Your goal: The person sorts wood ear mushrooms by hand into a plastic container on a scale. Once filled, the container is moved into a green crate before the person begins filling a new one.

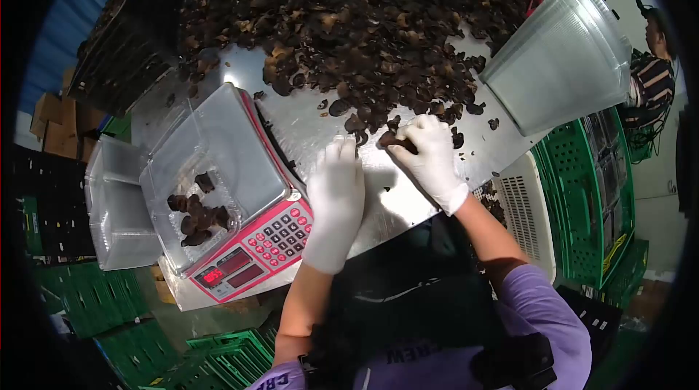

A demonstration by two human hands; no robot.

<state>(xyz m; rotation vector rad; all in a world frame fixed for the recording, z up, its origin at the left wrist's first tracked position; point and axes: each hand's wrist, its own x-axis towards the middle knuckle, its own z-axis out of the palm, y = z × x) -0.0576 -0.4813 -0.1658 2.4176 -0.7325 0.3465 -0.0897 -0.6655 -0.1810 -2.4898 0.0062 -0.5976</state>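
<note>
At your far left sits a stack of clear tubs, the left tubs (116, 201), on green crates. Just right of it is the scale (255, 244), its red keypad and lit display facing you. A clear tray (237, 135) rests on the pan. The tray's long axis runs away from you and leans a little right. A small clump of dark mushrooms (196, 215) lies in its near end, and the far end is bare.

Your left hand (336, 197) comes next. It lies flat and palm down on the steel table (313, 120), fingers together, gripping nothing that shows. It is the hand nearer the scale, just beside the keypad corner.

Your right hand (431, 157) is close by but apart from it, fingers curled and clamped on 1 dark piece (399, 144). The piece sticks out leftward toward your left hand, at the near edge of the heap (349, 18). So the piece lies right of the tray, and your left hand and the scale's raised edge stand between the 2.

The heap covers the far table from edge to edge, with loose bits scattered toward your fingers.

Further right, a second stack, the right tubs (561, 62), lies tipped on its side at the table's corner. Below it are a white crate (524, 215) and stacked green crates (590, 193). Another person (655, 77) is at the far right edge, well apart from your hands.
</note>
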